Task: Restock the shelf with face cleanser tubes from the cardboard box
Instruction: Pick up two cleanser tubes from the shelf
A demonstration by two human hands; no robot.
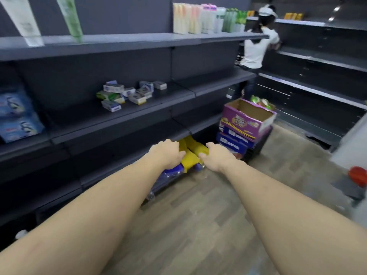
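Note:
Both my arms reach forward and down toward the bottom of the dark shelf unit [119, 124]. My left hand [165, 153] and my right hand [217, 156] grip a bunch of yellow face cleanser tubes [190, 155] with blue caps between them, low by the floor. More blue-capped items [170, 173] lie under my left wrist. The fingers curl round the tubes and are mostly hidden. An open purple cardboard box [246, 120] sits on stacked blue boxes [232, 142] just right of my hands. The image is blurred.
Small boxed products [129, 94] lie on the middle shelf, blue packs [15, 116] at the left. Tubes and bottles [206, 18] stand on the top shelf. A person in a white shirt [256, 48] works at the far shelves. A red object [357, 176] sits at right on the wood floor.

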